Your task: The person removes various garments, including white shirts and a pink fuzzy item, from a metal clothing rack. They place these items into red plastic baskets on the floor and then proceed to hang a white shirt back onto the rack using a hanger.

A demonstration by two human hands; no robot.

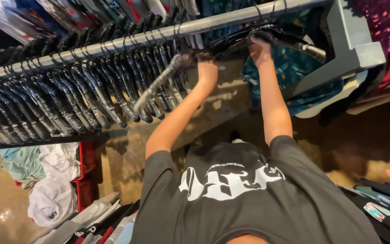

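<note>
Overhead, one grey metal rail (113, 45) crosses the head view from the left edge up to the upper right, where it meets a grey upright post (353, 40). Two bare arms rise from a dark grey T-shirt (249, 199) with a white print at bottom centre. The left hand (207, 68), just above centre, is closed around one black plastic hanger (159, 86) that slants down to the left, off the rail and glossy along its arm. The right hand (260, 49), upper centre right, has its fingers curled over a second black hanger (294, 43), which hangs by its hook from the rail and carries a teal patterned garment (290, 72). Empty black hangers (59, 104) crowd the rail at left, too many and too overlapped to count. In the lower left stands one red crate (86, 171) with white and pale green clothes (46, 180) beside it. Folded dark garments (384, 208) lie at lower right.
</note>
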